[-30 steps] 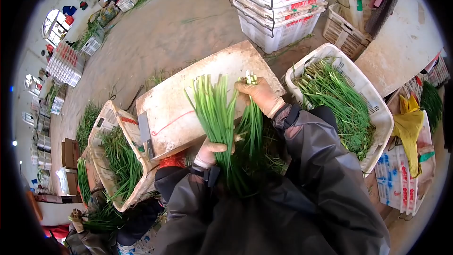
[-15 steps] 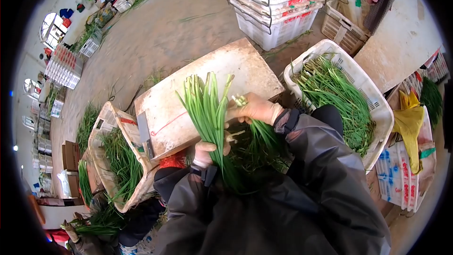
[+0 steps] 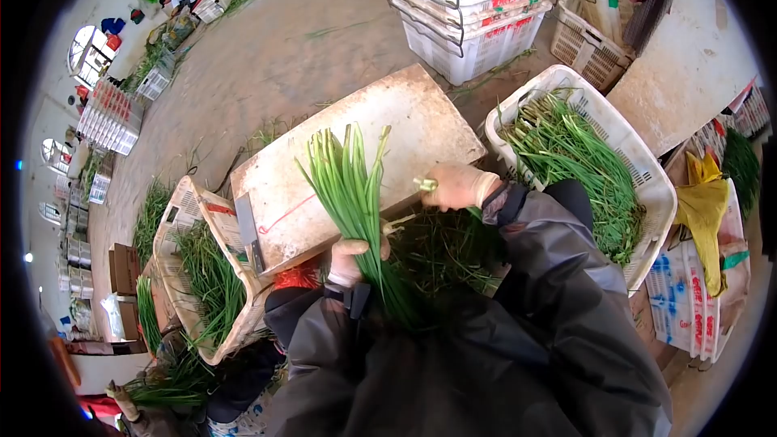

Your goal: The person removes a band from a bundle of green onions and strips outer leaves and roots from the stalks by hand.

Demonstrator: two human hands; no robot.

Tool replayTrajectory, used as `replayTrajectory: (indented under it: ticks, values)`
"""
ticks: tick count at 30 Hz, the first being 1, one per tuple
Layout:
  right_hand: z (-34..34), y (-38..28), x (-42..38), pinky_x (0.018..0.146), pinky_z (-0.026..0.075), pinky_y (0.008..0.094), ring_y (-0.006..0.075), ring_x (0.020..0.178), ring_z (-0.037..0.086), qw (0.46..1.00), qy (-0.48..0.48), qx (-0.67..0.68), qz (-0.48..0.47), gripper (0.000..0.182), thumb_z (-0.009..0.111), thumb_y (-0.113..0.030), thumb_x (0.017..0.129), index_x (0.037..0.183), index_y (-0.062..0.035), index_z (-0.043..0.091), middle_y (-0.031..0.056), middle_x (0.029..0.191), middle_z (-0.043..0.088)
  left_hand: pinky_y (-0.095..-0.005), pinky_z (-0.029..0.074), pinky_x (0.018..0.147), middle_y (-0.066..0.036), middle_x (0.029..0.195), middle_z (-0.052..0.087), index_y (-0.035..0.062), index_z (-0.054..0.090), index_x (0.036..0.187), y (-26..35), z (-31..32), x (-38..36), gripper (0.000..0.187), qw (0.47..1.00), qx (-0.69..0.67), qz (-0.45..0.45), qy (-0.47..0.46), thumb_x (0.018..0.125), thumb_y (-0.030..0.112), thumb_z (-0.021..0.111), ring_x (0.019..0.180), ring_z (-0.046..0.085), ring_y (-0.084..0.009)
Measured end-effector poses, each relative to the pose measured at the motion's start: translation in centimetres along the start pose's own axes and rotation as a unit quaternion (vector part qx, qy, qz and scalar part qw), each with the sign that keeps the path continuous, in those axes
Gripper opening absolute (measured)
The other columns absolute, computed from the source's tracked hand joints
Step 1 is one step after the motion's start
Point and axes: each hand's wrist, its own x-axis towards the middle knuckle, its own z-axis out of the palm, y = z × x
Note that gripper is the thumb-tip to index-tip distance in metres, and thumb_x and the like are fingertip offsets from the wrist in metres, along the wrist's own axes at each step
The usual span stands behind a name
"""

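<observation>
The right hand (image 3: 460, 186) has moved right, pinching pale-ended stalks (image 3: 426, 184), clear of the green bunch (image 3: 346, 182) gripped in the left hand (image 3: 348, 263) by the near edge of the table (image 3: 413, 113); the handfuls are separate

The tabletop (image 3: 348, 162) has a matt, rough-looking surface. The knife (image 3: 245, 222) shows a smooth metal blade. The basket with cut greens at the right (image 3: 655, 186) is of plastic, and the stacked crates (image 3: 477, 40) are also plastic. The sleeves (image 3: 558, 251) look smooth and slightly glossy. The box (image 3: 124, 269) seems cardboard, with matt surface.
</observation>
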Motion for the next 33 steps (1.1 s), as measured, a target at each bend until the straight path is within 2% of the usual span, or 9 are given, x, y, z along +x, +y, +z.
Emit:
replayTrajectory:
  ticks: [1,3,6,9,10,13,20,27,33]
  values:
    - [1.0,1.6,1.1,0.074,0.056,0.0417,0.0297,0.073,0.074,0.989,0.108,-0.096,0.024,0.027,0.069,-0.029,0.089,0.099,-0.0041,0.073,0.0170,0.078,0.073,-0.0365,0.047,0.056,-0.012,0.100,0.068,0.0005,0.043,0.153,-0.1,-0.2,0.1,0.102,1.000,0.001,0.001,-0.003,0.059,0.017,0.079,0.060,0.059,-0.0261]
    - [2.0,2.7,1.4,0.068,0.055,0.0375,0.0226,0.068,0.071,0.931,0.319,-0.154,-0.086,0.027,0.071,-0.026,0.091,0.106,-0.0034,0.072,0.0138,0.079,0.074,-0.0366,0.050,0.058,-0.014,0.102,0.069,-0.0016,0.049,0.143,0.1,-0.4,0.2,0.090,1.000,0.023,-0.001,-0.013,0.061,0.019,0.079,0.065,0.061,-0.0269]
    - [-0.5,0.6,0.7,0.070,0.055,0.0344,0.0195,0.072,0.071,0.937,0.219,0.270,-0.025,0.032,0.073,-0.031,0.093,0.104,-0.0016,0.073,0.0107,0.083,0.074,-0.0351,0.054,0.064,-0.015,0.102,0.070,-0.0078,0.062,0.122,0.3,-0.1,0.0,0.065,0.998,0.062,0.000,-0.022,0.066,0.020,0.079,0.075,0.066,-0.0257]
    - [-1.8,-0.9,0.4,0.062,0.051,0.0304,0.0138,0.065,0.065,0.902,0.248,0.354,0.013,0.034,0.077,-0.035,0.093,0.100,-0.0017,0.074,0.0056,0.077,0.071,-0.0372,0.052,0.060,-0.013,0.100,0.070,-0.0030,0.062,0.129,0.2,-0.7,0.3,0.073,0.992,0.122,-0.033,0.008,0.062,0.019,0.081,0.070,0.065,-0.0260]
    - [-1.8,-0.9,0.6,0.056,0.049,0.0299,0.0130,0.060,0.060,0.891,0.259,0.373,-0.002,0.039,0.079,-0.040,0.091,0.099,-0.0020,0.074,0.0042,0.072,0.069,-0.0362,0.055,0.065,-0.013,0.098,0.071,-0.0031,0.067,0.117,0.3,0.4,0.2,0.059,0.990,0.142,-0.015,0.011,0.063,0.016,0.081,0.076,0.067,-0.0251]
    - [-1.9,-1.6,0.9,0.047,0.045,0.0276,0.0122,0.051,0.055,0.885,0.276,0.374,-0.004,0.032,0.078,-0.030,0.093,0.096,0.0003,0.069,0.0034,0.066,0.062,-0.0356,0.056,0.069,-0.012,0.098,0.072,-0.0032,0.065,0.117,0.2,1.8,0.4,0.059,0.978,0.203,0.011,0.041,0.063,0.013,0.081,0.079,0.068,-0.0246]
    - [-1.5,0.1,2.3,0.047,0.046,0.0293,0.0132,0.057,0.058,0.868,0.250,0.429,0.003,0.018,0.073,-0.014,0.090,0.098,0.0012,0.067,0.0047,0.075,0.065,-0.0353,0.056,0.067,-0.011,0.094,0.070,-0.0029,0.065,0.115,0.5,2.1,0.5,0.058,0.967,0.255,-0.016,0.008,0.063,0.015,0.084,0.073,0.067,-0.0236]
    - [-1.7,1.4,2.2,0.047,0.046,0.0292,0.0134,0.057,0.057,0.868,0.222,0.443,0.023,0.022,0.073,-0.021,0.096,0.096,0.0001,0.067,0.0051,0.076,0.065,-0.0322,0.056,0.073,-0.009,0.098,0.072,-0.0016,0.067,0.111,0.7,1.5,0.4,0.047,0.969,0.246,-0.017,0.015,0.064,0.002,0.077,0.082,0.067,-0.0207]
    - [-1.4,0.8,1.7,0.050,0.047,0.0281,0.0133,0.059,0.060,0.868,0.224,0.444,-0.017,0.019,0.074,-0.018,0.095,0.093,0.0006,0.069,0.0059,0.076,0.067,-0.0350,0.056,0.067,-0.010,0.092,0.070,-0.0024,0.065,0.114,0.7,2.0,0.3,0.055,0.965,0.262,-0.024,0.014,0.063,0.010,0.083,0.073,0.068,-0.0226]
